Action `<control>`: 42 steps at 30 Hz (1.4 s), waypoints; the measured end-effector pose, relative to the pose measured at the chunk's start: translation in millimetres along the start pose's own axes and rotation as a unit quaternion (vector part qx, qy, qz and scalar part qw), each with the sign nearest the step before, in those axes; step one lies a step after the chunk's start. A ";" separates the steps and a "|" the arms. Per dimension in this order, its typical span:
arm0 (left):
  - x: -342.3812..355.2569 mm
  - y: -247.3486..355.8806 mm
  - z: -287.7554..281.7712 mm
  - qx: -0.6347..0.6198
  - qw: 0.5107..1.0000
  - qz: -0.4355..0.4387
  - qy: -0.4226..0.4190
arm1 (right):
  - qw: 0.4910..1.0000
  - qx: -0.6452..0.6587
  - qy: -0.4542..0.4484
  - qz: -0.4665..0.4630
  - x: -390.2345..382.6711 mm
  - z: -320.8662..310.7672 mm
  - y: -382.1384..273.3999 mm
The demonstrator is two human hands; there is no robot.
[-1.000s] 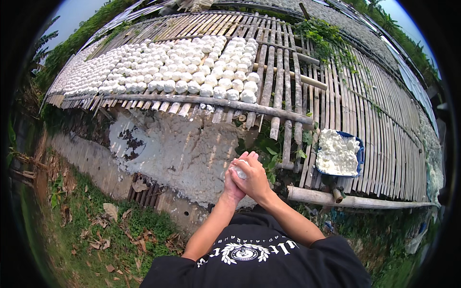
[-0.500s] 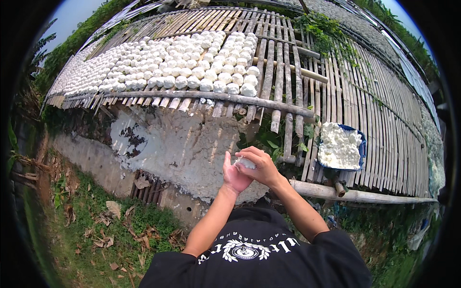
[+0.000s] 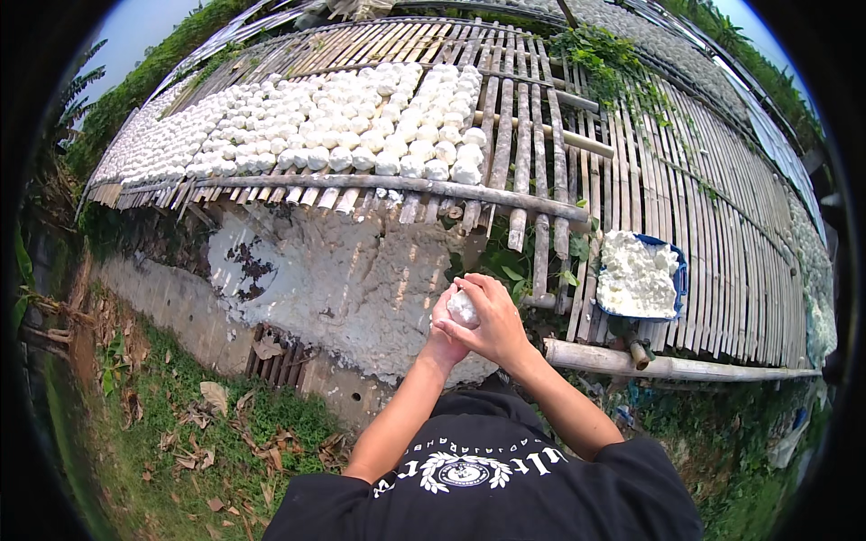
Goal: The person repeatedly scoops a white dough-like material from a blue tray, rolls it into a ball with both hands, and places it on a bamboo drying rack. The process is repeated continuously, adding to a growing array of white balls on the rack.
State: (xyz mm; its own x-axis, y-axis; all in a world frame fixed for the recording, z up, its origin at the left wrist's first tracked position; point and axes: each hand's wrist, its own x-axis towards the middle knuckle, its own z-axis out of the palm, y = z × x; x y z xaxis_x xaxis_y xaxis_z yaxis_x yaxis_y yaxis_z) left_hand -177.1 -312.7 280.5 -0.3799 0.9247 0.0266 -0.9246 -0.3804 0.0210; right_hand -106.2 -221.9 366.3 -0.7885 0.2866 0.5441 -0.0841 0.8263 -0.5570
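Between my two cupped palms sits a white ball of a soft, dough-like mass (image 3: 463, 309). My left hand (image 3: 444, 332) supports it from the left and below. Wrapped over its right side is my right hand (image 3: 495, 325), with its fingers curled around the top. The ball shows in the gap between the hands; its underside is hidden. To the right, a blue basket (image 3: 681, 281) stands on bamboo slats, filled with a crumbly white mass (image 3: 636, 275). Many similar white balls (image 3: 361, 135) lie in close rows on the bamboo rack at the far left.
A bamboo slat rack (image 3: 713, 225) spans the far side and right, with a thick bamboo pole (image 3: 686, 363) along its near edge. Green vines (image 3: 600, 59) grow through it. White-crusted ground (image 3: 361, 279) lies under the rack, next to a concrete ledge (image 3: 171, 293) and grass (image 3: 280, 410).
Both hands have turned around the ball and closed more tightly. My left fingers, stretched up before, now curve in; more of the ball shows between the hands.
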 end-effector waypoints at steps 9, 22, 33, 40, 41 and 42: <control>-4.2 13.2 13.5 0.051 0.985 -0.090 0.139 | 0.997 -0.046 0.013 -0.065 -0.4 -0.6 1.3; 2.9 -4.9 -4.4 0.168 0.978 0.050 0.111 | 0.993 0.058 -0.057 0.092 8.0 -9.1 1.5; 4.3 -8.1 37.8 0.157 0.983 0.062 0.074 | 0.989 0.120 -0.032 0.083 4.2 -7.3 11.8; 10.4 1.8 46.6 0.108 0.988 -0.005 0.111 | 0.990 0.118 -0.055 -0.058 9.1 -13.8 16.5; 11.0 1.6 44.8 0.128 0.988 0.013 0.087 | 0.992 0.113 -0.044 -0.036 9.5 -14.4 15.8; 11.7 0.9 43.2 0.024 0.997 0.005 0.078 | 0.994 0.108 -0.033 -0.012 9.6 -16.1 15.8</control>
State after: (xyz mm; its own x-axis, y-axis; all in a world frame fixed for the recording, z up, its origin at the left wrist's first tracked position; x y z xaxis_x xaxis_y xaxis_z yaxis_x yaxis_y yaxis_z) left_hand -181.2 -303.0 324.0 -0.3929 0.9105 -0.1291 -0.9195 -0.3868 0.0701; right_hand -105.3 -198.3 372.9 -0.8223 0.2292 0.5209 -0.2271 0.7071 -0.6697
